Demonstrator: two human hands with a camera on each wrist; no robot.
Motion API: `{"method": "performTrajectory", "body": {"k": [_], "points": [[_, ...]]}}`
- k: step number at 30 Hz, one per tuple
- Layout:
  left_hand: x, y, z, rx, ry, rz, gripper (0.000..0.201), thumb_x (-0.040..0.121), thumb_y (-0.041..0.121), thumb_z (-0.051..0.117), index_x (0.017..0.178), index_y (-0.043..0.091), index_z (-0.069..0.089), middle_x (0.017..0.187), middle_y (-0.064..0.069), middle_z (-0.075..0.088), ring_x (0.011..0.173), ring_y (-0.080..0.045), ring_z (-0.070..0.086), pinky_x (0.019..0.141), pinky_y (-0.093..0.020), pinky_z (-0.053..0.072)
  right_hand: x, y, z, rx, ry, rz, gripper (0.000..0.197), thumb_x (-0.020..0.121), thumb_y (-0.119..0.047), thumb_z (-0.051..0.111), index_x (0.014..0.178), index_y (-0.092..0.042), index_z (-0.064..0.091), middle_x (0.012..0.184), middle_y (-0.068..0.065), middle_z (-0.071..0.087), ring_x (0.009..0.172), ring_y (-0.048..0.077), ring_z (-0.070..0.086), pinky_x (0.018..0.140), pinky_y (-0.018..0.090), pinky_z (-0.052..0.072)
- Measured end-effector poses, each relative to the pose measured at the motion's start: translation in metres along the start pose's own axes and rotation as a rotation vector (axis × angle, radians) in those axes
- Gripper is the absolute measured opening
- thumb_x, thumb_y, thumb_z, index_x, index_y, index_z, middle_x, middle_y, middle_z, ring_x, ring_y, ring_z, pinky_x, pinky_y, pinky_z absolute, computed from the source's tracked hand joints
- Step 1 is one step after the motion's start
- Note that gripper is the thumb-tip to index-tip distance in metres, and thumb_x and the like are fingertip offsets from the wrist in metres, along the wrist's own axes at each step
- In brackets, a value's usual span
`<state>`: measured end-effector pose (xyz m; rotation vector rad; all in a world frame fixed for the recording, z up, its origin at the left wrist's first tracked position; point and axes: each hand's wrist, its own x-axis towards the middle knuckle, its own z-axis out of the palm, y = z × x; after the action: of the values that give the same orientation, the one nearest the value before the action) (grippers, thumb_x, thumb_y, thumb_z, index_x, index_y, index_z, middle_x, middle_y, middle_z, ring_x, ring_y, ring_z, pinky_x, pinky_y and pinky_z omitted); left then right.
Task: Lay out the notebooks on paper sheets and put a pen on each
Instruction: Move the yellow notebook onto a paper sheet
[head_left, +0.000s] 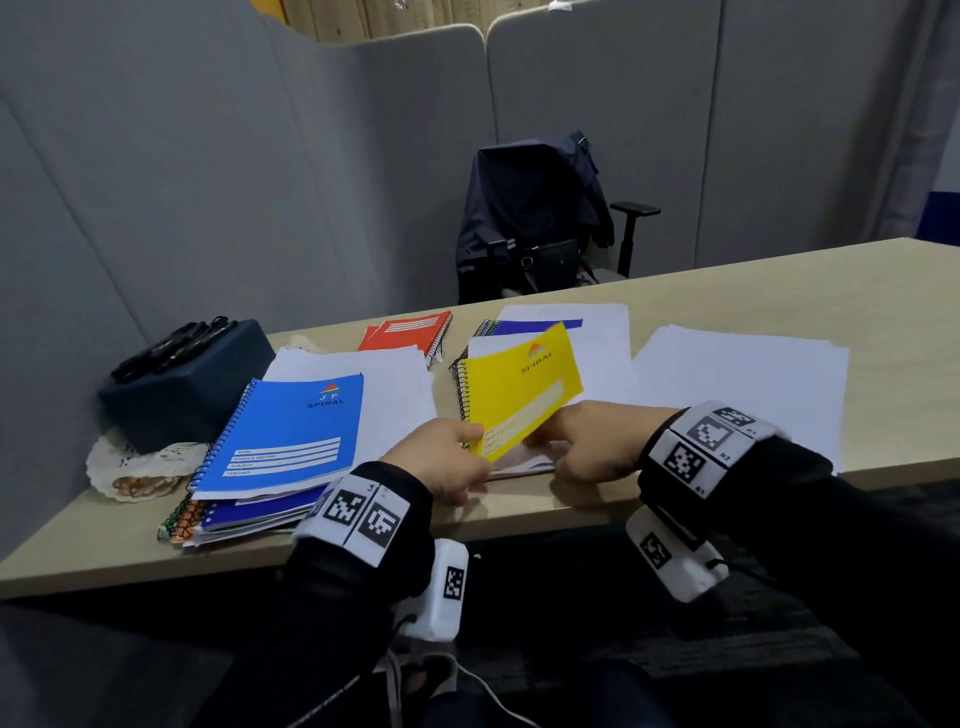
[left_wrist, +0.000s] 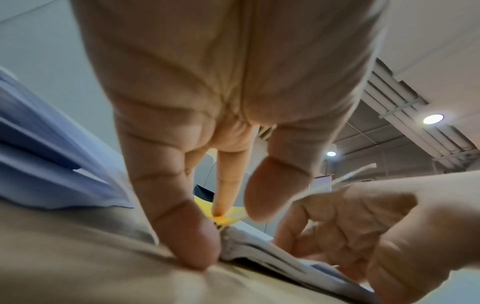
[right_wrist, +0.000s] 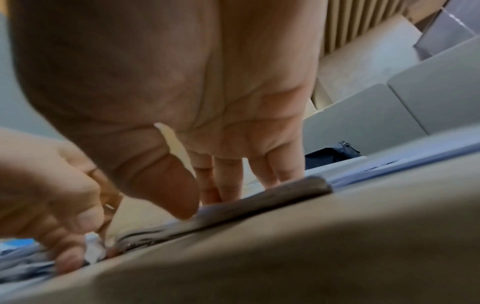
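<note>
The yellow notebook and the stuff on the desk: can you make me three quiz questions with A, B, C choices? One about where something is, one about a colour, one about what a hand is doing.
1. Where are the pens?
A. on the dark box
B. on the chair
C. on the yellow notebook

2. What colour is the notebook at the far edge?
A. green
B. red
C. pink

3. What is the left hand doing?
A. lying flat
B. pointing up
C. pinching the yellow cover

Answers: 1 A, they lie atop the dark box. 2 B, the red notebook lies there. 3 C, its grip lifts the yellow notebook cover.

Blue notebook (head_left: 291, 436) cover: "JF SPIRAL". Yellow notebook (head_left: 519, 389) cover: "SPIRAL".
</note>
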<state>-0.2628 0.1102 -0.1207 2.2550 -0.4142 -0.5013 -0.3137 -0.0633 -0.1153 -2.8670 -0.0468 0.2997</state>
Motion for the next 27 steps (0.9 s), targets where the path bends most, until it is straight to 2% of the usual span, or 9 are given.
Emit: {"method": "performTrajectory", "body": {"k": [3,6,8,13,15,17,19,23,27], "points": [[0.005,0.0,0.003,-0.031,0.072,-0.025,0.05,0.087,0.004,0.052,0.135,0.014,0.052,0.091,-0.009,0.054,0.05,-0.017,0.05,0.05,-0.025,0.046,-0.001,0.009,-0.005,0.01,0.117,0.099,0.022,0.087,-0.014,0.052,0.109,-0.013,0.05,0.115,0.007,0.056,0.111,0.026,0.051,0.081,0.027,0.038],[0.009,-0.001,0.007,0.011,0.09,-0.03,0.043,0.09,0.017,0.059,0.132,0.011,0.054,0.103,-0.009,0.06,0.058,-0.018,0.052,0.07,-0.032,0.054,-0.013,0.022,-0.02,0.21,0.348,0.245,0.028,0.088,-0.001,0.04,0.115,-0.007,0.046,0.117,0.015,0.055,0.104,0.029,0.051,0.079,0.03,0.038],[0.012,0.0,0.008,-0.006,0.095,-0.054,0.043,0.091,0.021,0.06,0.131,0.009,0.054,0.105,-0.012,0.062,0.059,-0.018,0.051,0.069,-0.032,0.051,-0.017,0.028,-0.027,0.279,0.439,0.282,0.037,0.087,0.002,0.036,0.123,-0.006,0.043,0.123,0.017,0.053,0.109,0.03,0.05,0.08,0.03,0.037],[0.011,0.009,0.005,0.007,0.119,-0.109,0.045,0.09,0.026,0.063,0.13,0.012,0.049,0.087,-0.006,0.055,0.053,-0.02,0.051,0.061,-0.03,0.051,-0.007,0.027,-0.02,0.161,0.194,0.364,0.041,0.097,-0.018,0.036,0.137,-0.012,0.035,0.134,0.013,0.049,0.119,0.029,0.048,0.089,0.035,0.039],[0.01,0.009,0.005,0.049,0.088,-0.106,0.059,0.084,0.028,0.071,0.135,0.016,0.045,0.098,-0.008,0.06,0.055,-0.02,0.054,0.061,-0.029,0.051,0.0,0.029,-0.017,0.135,0.134,0.363,0.044,0.098,-0.022,0.034,0.14,-0.013,0.03,0.133,0.012,0.051,0.118,0.029,0.05,0.09,0.036,0.039],[0.008,0.009,0.006,0.108,0.057,-0.093,0.075,0.074,0.028,0.079,0.138,0.02,0.041,0.114,-0.009,0.06,0.07,-0.022,0.064,0.073,-0.033,0.057,0.004,0.03,-0.016,0.134,0.074,0.356,0.047,0.097,-0.026,0.035,0.143,-0.016,0.026,0.132,0.011,0.052,0.115,0.028,0.052,0.093,0.037,0.041],[0.008,0.009,0.006,0.108,0.057,-0.084,0.085,0.069,0.022,0.083,0.14,0.022,0.037,0.121,-0.008,0.059,0.086,-0.025,0.067,0.084,-0.04,0.057,0.006,0.031,-0.018,0.172,0.077,0.347,0.051,0.097,-0.028,0.037,0.145,-0.018,0.022,0.135,0.01,0.05,0.117,0.028,0.051,0.096,0.037,0.04],[0.01,0.008,0.006,0.077,0.053,-0.094,0.09,0.065,0.009,0.082,0.141,0.022,0.035,0.117,-0.011,0.061,0.089,-0.028,0.069,0.082,-0.045,0.057,0.008,0.046,-0.03,0.259,0.275,0.411,0.05,0.097,-0.023,0.038,0.143,-0.014,0.02,0.13,0.014,0.055,0.116,0.03,0.053,0.094,0.038,0.04],[0.012,0.009,0.004,0.073,0.078,-0.098,0.083,0.073,0.021,0.08,0.142,0.019,0.035,0.132,-0.012,0.053,0.095,-0.029,0.065,0.079,-0.036,0.054,0.009,0.06,-0.045,0.206,0.203,0.506,0.051,0.095,-0.02,0.042,0.143,-0.013,0.026,0.127,0.012,0.057,0.1,0.026,0.06,0.079,0.031,0.044]]}}
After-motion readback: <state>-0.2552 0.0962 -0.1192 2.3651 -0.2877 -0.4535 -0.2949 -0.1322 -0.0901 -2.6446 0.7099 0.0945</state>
